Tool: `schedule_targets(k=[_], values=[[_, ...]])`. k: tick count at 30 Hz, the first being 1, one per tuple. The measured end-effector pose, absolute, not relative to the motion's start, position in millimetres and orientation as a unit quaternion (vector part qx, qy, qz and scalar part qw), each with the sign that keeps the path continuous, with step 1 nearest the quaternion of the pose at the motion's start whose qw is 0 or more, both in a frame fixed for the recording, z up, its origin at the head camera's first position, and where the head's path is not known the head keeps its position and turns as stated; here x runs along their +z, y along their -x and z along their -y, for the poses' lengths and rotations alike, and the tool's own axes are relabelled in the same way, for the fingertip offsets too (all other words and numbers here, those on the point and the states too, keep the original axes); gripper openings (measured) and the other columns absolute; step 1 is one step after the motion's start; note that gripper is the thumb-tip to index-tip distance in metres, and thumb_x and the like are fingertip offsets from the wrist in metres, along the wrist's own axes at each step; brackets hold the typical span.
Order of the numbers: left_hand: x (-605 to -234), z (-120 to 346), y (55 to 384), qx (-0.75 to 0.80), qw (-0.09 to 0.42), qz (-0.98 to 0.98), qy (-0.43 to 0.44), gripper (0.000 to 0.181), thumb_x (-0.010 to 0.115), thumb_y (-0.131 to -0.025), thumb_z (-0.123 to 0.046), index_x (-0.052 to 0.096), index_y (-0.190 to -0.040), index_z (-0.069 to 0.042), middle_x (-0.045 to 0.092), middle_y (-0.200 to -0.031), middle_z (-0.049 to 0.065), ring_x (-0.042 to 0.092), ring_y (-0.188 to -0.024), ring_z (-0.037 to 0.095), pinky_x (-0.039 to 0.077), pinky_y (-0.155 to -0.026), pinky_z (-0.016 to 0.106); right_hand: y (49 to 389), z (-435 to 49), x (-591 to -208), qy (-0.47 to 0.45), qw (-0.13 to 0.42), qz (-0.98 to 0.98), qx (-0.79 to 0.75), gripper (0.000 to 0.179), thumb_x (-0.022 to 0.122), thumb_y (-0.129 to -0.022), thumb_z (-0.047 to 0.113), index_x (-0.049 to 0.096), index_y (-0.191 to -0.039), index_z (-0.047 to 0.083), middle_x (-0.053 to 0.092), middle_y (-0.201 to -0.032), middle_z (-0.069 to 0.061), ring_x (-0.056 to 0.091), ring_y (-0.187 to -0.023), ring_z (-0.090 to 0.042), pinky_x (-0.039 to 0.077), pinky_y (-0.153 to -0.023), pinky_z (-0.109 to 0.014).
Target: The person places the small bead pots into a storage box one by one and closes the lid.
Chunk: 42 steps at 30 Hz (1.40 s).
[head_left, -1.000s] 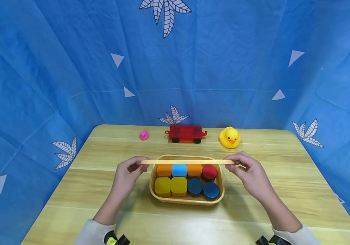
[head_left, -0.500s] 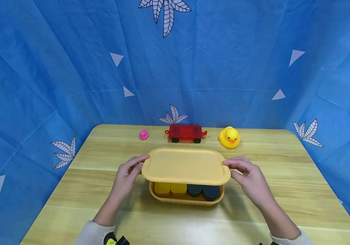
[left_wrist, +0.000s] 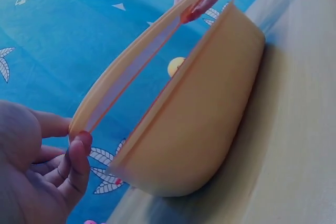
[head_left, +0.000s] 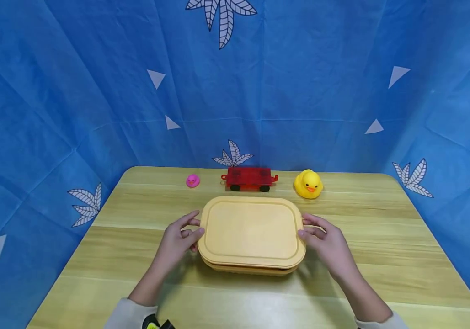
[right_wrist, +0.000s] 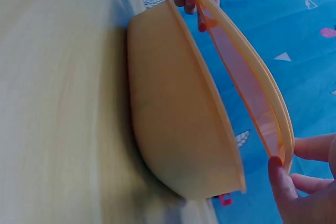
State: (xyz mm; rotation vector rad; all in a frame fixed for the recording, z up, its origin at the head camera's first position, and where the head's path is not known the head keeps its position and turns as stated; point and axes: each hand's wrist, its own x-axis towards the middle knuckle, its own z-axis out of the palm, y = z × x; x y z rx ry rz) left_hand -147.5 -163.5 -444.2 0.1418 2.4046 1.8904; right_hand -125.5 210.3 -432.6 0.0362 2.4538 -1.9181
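A pale yellow lid [head_left: 251, 233] is held just above a matching plastic box [head_left: 251, 271], and a gap shows between the two in both wrist views. My left hand [head_left: 177, 240] pinches the lid's left end between thumb and fingers. At the opposite end my right hand [head_left: 328, 244] grips the rim the same way. Seen from the left wrist, the box [left_wrist: 199, 108] stands on the table and the lid [left_wrist: 126, 66] hangs apart from its rim. The lid hides the blocks inside the box.
Along the back of the wooden table [head_left: 144, 183] sit a small pink duck [head_left: 193, 181], a red toy wagon [head_left: 249, 178] and a larger yellow duck [head_left: 308, 184]. A blue patterned cloth [head_left: 309, 91] hangs behind and at both sides.
The lid has tipped from edge-on to nearly flat, its front edge coming down toward me over the box. The colored blocks have gone out of sight beneath it. Both hands still hold its ends.
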Motion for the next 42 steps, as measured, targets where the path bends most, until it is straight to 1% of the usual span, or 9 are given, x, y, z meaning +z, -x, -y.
schedule_targets(k=[4, 7, 9, 16, 20, 26, 31, 36, 42], values=[[-448, 163, 148, 0.599, 0.035, -0.798, -0.044, 0.048, 0.07, -0.099, -0.006, 0.057, -0.144, 0.003, 0.064, -0.123, 0.021, 0.058, -0.056, 0.015, 0.056, -0.054, 0.032, 128, -208, -439, -0.012, 0.005, -0.808, -0.589, 0.054, 0.075, -0.096, 0.014, 0.056, -0.145, -0.001, 0.06, -0.142, -0.017, 0.062, -0.115, -0.014, 0.052, -0.091, -0.015], [-448, 161, 147, 0.588, 0.029, -0.807, -0.044, 0.047, 0.069, -0.099, -0.005, 0.058, -0.143, 0.003, 0.065, -0.122, 0.019, 0.058, -0.055, 0.02, 0.054, -0.052, 0.03, 129, -205, -442, -0.016, 0.002, -0.814, -0.581, 0.054, 0.075, -0.096, 0.014, 0.056, -0.145, -0.001, 0.059, -0.139, -0.019, 0.059, -0.123, -0.026, 0.051, -0.1, -0.02], [-449, 160, 147, 0.579, 0.025, -0.814, -0.044, 0.046, 0.069, -0.099, -0.004, 0.058, -0.143, 0.002, 0.065, -0.122, 0.017, 0.058, -0.055, 0.025, 0.052, -0.05, 0.027, 129, -204, -444, -0.02, 0.006, -0.814, -0.58, 0.055, 0.075, -0.096, 0.013, 0.055, -0.145, -0.002, 0.058, -0.139, -0.021, 0.057, -0.127, -0.03, 0.05, -0.104, -0.022], [-454, 158, 149, 0.552, 0.014, -0.833, -0.043, 0.046, 0.07, -0.098, -0.006, 0.06, -0.143, 0.0, 0.064, -0.121, 0.014, 0.058, -0.054, 0.032, 0.046, -0.046, 0.022, 130, -200, -451, -0.027, 0.022, -0.823, -0.567, 0.057, 0.075, -0.096, 0.014, 0.054, -0.147, 0.0, 0.054, -0.142, -0.022, 0.057, -0.13, -0.039, 0.054, -0.094, -0.023], [-456, 158, 149, 0.542, 0.011, -0.839, -0.042, 0.046, 0.07, -0.098, -0.006, 0.06, -0.143, -0.001, 0.064, -0.121, 0.013, 0.058, -0.053, 0.032, 0.047, -0.044, 0.023, 131, -199, -455, -0.029, 0.024, -0.826, -0.562, 0.056, 0.075, -0.096, 0.014, 0.054, -0.146, 0.0, 0.053, -0.14, -0.022, 0.059, -0.128, -0.042, 0.056, -0.093, -0.025], [-458, 158, 149, 0.535, 0.013, -0.844, -0.043, 0.045, 0.07, -0.099, -0.007, 0.06, -0.143, 0.0, 0.064, -0.121, 0.012, 0.058, -0.053, 0.028, 0.047, -0.045, 0.024, 132, -198, -457, -0.032, 0.028, -0.822, -0.568, 0.055, 0.073, -0.097, 0.012, 0.054, -0.146, 0.0, 0.052, -0.138, -0.021, 0.06, -0.128, -0.04, 0.056, -0.09, -0.022], [-459, 157, 148, 0.529, 0.012, -0.847, -0.046, 0.045, 0.07, -0.098, -0.007, 0.06, -0.142, 0.001, 0.064, -0.122, 0.012, 0.058, -0.053, 0.026, 0.047, -0.045, 0.024, 132, -198, -458, -0.028, 0.026, -0.828, -0.559, 0.054, 0.073, -0.097, 0.013, 0.054, -0.146, -0.001, 0.052, -0.138, -0.021, 0.06, -0.127, -0.041, 0.057, -0.091, -0.024], [-461, 156, 148, 0.528, 0.015, -0.848, -0.041, 0.045, 0.07, -0.098, -0.007, 0.06, -0.141, 0.002, 0.064, -0.121, 0.012, 0.056, -0.051, 0.021, 0.046, -0.045, 0.024, 132, -199, -458, -0.027, 0.029, -0.826, -0.562, 0.054, 0.073, -0.097, 0.012, 0.054, -0.146, -0.001, 0.052, -0.138, -0.022, 0.06, -0.127, -0.041, 0.056, -0.09, -0.023], [-463, 156, 149, 0.532, 0.018, -0.846, -0.038, 0.045, 0.07, -0.099, -0.006, 0.06, -0.142, 0.002, 0.064, -0.121, 0.012, 0.056, -0.052, 0.021, 0.046, -0.045, 0.023, 132, -199, -458, -0.024, 0.032, -0.825, -0.564, 0.055, 0.072, -0.097, 0.013, 0.053, -0.147, -0.002, 0.051, -0.139, -0.022, 0.059, -0.129, -0.041, 0.057, -0.092, -0.024]])
